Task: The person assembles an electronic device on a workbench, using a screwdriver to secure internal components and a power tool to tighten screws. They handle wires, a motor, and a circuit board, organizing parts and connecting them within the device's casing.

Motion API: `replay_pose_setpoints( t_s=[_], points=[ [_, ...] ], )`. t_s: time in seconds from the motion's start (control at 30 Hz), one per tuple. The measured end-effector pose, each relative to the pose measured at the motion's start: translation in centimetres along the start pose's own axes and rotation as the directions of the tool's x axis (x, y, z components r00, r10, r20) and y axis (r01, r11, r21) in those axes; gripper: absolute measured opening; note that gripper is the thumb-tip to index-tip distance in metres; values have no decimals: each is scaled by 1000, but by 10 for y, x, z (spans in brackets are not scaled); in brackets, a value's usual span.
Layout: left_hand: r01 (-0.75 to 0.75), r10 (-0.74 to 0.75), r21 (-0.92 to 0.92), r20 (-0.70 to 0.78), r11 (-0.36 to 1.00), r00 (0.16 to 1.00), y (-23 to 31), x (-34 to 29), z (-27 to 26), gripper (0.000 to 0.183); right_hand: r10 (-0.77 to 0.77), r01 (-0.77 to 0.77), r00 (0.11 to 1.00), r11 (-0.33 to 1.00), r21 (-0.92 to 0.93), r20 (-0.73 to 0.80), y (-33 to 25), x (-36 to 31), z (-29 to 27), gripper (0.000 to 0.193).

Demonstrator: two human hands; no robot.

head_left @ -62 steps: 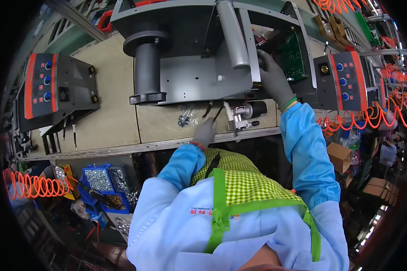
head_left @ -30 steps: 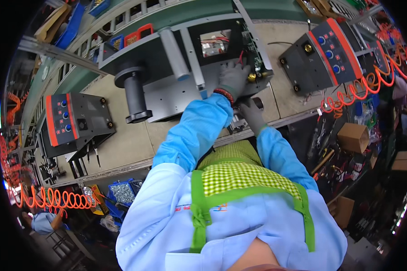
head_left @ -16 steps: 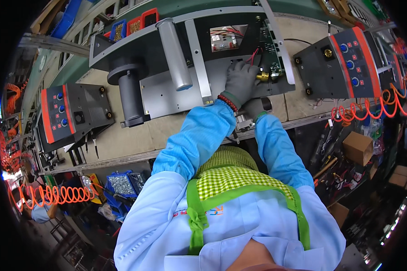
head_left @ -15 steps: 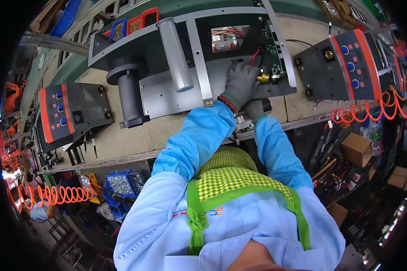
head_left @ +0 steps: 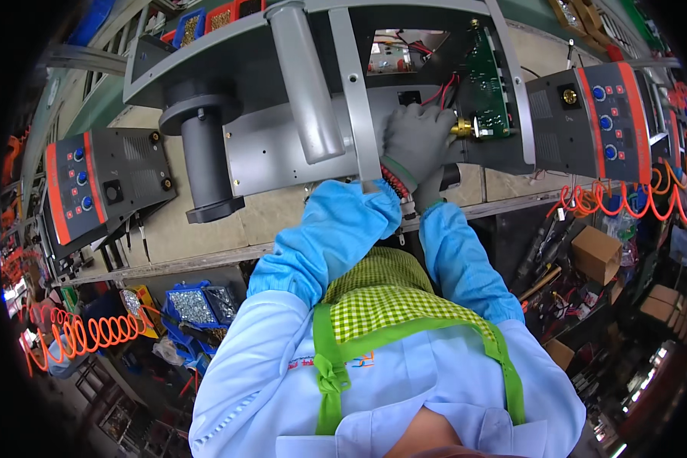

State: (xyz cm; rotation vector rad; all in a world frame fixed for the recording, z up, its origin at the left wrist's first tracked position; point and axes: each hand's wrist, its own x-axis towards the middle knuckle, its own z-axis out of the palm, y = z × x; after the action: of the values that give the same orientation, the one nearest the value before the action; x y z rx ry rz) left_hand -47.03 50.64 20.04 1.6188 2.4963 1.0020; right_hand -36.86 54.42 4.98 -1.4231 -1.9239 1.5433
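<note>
A large grey metal machine casing (head_left: 263,160) lies across the bench before me. It has a grey tubular handle (head_left: 305,84), a black spool holder (head_left: 208,160) and a green circuit board (head_left: 487,84). My left hand (head_left: 418,141), in a grey glove, is closed against the casing's inner panel, left of a brass fitting (head_left: 462,127). What its curled fingers grip is hidden. Red wires (head_left: 440,93) run just above those fingers. My right hand (head_left: 430,189), also gloved, is beneath the left at the panel's near side. Its fingers are hidden; a dark round part (head_left: 450,177) shows beside it.
Control units with orange trim stand left (head_left: 108,187) and right (head_left: 588,122) on the bench (head_left: 263,225). Coiled orange hoses (head_left: 91,332) hang at both sides. Blue bins (head_left: 191,305) of small metal parts sit lower left, a cardboard box (head_left: 595,253) lower right.
The casing looks larger and nearer in the view, while both side units sit slightly farther outward. My left hand stays by the brass fitting; less of my right hand shows beneath it.
</note>
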Motion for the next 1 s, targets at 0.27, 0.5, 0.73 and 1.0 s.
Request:
replay_pose_setpoints(
  t_s=[0.27,0.5,0.73,1.0],
  points=[
    [-20,12,58,141,998,990,2,3,1,33,19,-19,1000,1000,-25,17,-9,19,3,44],
    [79,-60,-221,91,972,994,0,3,1,36,48,-46,998,998,-37,42,-11,27,-5,44],
    [75,-88,-427,-12,901,996,-9,-1,17,31,69,-67,994,997,-30,79,-6,26,-15,43],
    [-49,34,-383,-46,923,998,-14,-1,19,30,64,-63,997,997,-38,47,-12,44,-8,42]
  ],
)
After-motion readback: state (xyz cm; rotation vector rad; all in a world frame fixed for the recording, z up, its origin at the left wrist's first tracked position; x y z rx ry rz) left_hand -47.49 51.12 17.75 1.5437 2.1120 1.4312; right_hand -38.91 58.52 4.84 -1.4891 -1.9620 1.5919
